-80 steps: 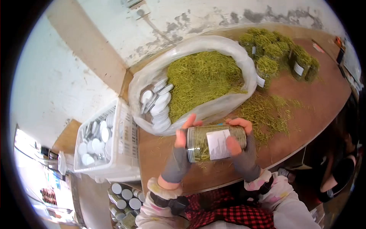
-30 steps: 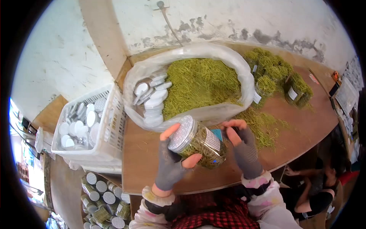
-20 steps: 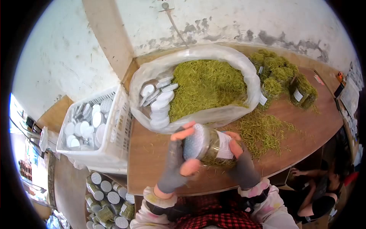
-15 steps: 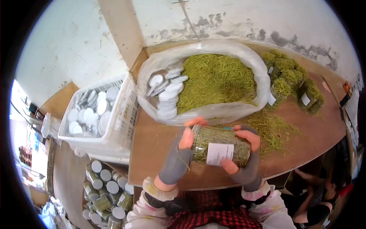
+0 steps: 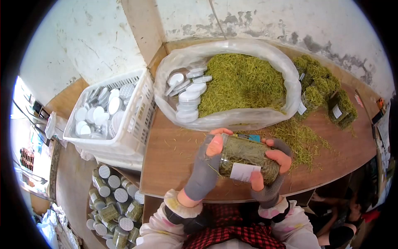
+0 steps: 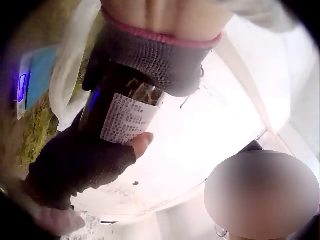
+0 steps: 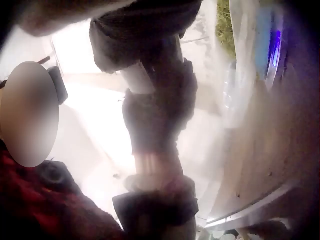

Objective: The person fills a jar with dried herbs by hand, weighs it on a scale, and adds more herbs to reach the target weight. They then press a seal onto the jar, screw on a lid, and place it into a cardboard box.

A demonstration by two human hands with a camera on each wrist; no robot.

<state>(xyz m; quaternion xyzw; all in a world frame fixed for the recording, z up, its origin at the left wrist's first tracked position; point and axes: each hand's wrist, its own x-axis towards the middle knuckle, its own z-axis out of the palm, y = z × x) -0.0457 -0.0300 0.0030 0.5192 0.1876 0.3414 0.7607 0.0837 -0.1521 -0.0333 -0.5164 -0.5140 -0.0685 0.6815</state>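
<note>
A clear jar point(image 5: 244, 155) full of green dried strands lies on its side between both hands, a white label point(image 5: 244, 172) facing the body. My left hand point(image 5: 204, 166), in a grey fingerless glove, grips its left end, thumb on top. Round the other end curl the fingers of my right hand point(image 5: 273, 174), gloved alike, its thumb by the label. A blue item point(image 5: 253, 137) shows just behind the jar. In the left wrist view the printed label point(image 6: 127, 118) faces the camera; the right wrist view shows a glove point(image 7: 152, 117) and a pale label point(image 7: 137, 77), both dim.
Beyond the jar, a plastic bag point(image 5: 236, 121) holds green strands and white lids. Loose strands point(image 5: 298, 139) and filled open jars point(image 5: 319, 83) are at right on the brown table point(image 5: 166, 166). A white crate point(image 5: 141, 120) of lids stands left, lidded jars point(image 5: 110, 211) below. Someone sits lower right.
Since the earliest frame the jar was turned lid-up toward the head camera, then laid sideways again. Its label has rolled lower, and both hands hold it. The head view has shifted.
</note>
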